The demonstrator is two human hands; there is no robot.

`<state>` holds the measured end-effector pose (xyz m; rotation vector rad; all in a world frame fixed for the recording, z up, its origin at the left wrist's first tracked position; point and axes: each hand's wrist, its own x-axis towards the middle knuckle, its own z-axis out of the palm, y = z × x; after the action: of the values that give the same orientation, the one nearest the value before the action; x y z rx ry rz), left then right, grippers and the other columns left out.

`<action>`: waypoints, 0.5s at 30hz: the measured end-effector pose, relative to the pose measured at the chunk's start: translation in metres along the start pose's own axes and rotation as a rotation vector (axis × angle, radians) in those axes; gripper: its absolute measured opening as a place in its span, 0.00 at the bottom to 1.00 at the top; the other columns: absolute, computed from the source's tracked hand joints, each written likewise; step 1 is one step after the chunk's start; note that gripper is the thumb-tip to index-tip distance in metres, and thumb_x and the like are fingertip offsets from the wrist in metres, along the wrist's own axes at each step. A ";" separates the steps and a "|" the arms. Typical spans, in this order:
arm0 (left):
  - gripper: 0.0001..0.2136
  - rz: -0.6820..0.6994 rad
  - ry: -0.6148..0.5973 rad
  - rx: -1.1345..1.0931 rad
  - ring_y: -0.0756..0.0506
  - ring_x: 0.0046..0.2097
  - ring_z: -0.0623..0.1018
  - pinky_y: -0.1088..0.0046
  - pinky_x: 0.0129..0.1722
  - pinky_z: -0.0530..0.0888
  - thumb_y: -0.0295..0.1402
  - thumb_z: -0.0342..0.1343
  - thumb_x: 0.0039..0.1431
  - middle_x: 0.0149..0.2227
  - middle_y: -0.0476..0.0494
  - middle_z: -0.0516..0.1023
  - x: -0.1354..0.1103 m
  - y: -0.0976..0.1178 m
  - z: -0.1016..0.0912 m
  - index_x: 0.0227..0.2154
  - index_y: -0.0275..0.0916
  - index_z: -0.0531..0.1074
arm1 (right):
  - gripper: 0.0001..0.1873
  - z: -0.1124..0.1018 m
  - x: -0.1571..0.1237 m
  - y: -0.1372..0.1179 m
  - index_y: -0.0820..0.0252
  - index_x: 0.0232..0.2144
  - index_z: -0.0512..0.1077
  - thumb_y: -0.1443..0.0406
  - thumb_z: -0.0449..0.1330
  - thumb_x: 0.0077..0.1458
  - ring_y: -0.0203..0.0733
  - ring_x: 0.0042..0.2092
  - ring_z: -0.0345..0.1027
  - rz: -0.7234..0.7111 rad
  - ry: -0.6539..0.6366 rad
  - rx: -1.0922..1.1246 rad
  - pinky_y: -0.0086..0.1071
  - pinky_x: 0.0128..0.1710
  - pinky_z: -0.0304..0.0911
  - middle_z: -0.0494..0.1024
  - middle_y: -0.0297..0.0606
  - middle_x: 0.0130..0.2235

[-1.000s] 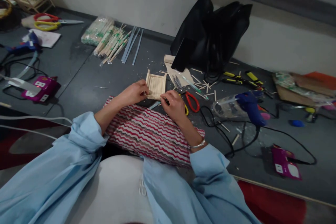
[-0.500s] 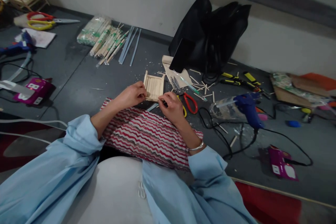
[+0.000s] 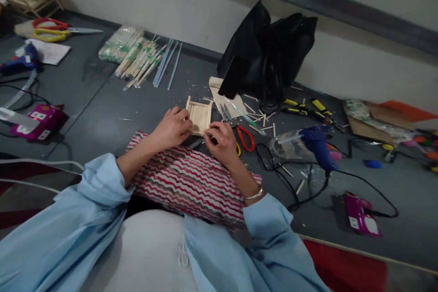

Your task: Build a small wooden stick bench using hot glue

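A small square panel of glued wooden sticks (image 3: 200, 116) lies on the dark grey floor in front of me. My left hand (image 3: 173, 127) grips its near left edge, fingers curled round the rim. My right hand (image 3: 221, 140) is closed in a pinch at the panel's near right corner. A red, white and black zigzag cushion (image 3: 191, 180) lies under my forearms. Red-and-yellow scissors (image 3: 243, 137) lie just right of my right hand.
A black bag (image 3: 270, 57) stands against the wall behind. A blue glue gun (image 3: 316, 143) with its black cord lies to the right, beside a magenta box (image 3: 359, 214). Bundled chopsticks (image 3: 137, 54), another magenta box (image 3: 32, 121) and loose stick offcuts (image 3: 263, 116) lie around.
The view has drifted slightly; both hands stay on the stick panel, the left hand's fingers shifting a little along its left edge.
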<state>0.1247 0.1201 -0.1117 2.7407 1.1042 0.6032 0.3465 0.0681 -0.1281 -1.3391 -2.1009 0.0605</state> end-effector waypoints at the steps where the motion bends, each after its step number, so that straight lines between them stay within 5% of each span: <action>1: 0.07 0.018 0.014 0.017 0.39 0.46 0.70 0.61 0.43 0.67 0.30 0.58 0.59 0.44 0.37 0.77 0.000 0.003 0.000 0.39 0.38 0.79 | 0.07 -0.001 0.000 -0.001 0.55 0.36 0.77 0.64 0.58 0.62 0.47 0.46 0.70 -0.007 0.010 0.006 0.44 0.49 0.68 0.77 0.43 0.43; 8: 0.09 0.186 -0.073 0.055 0.40 0.43 0.75 0.62 0.43 0.68 0.28 0.50 0.65 0.39 0.37 0.80 0.000 0.024 0.002 0.41 0.36 0.76 | 0.07 -0.006 -0.003 -0.011 0.53 0.38 0.76 0.66 0.58 0.62 0.46 0.45 0.73 -0.158 0.062 0.002 0.43 0.45 0.70 0.80 0.41 0.40; 15: 0.09 0.100 -0.151 0.009 0.42 0.35 0.79 0.67 0.35 0.70 0.27 0.49 0.62 0.35 0.38 0.80 -0.004 0.035 0.001 0.40 0.35 0.74 | 0.07 -0.006 -0.005 -0.011 0.54 0.41 0.75 0.66 0.58 0.62 0.45 0.42 0.76 -0.213 0.098 0.004 0.42 0.42 0.71 0.82 0.41 0.37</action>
<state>0.1451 0.0920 -0.1048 2.8089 0.9431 0.3949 0.3422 0.0571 -0.1221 -1.0865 -2.1450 -0.0889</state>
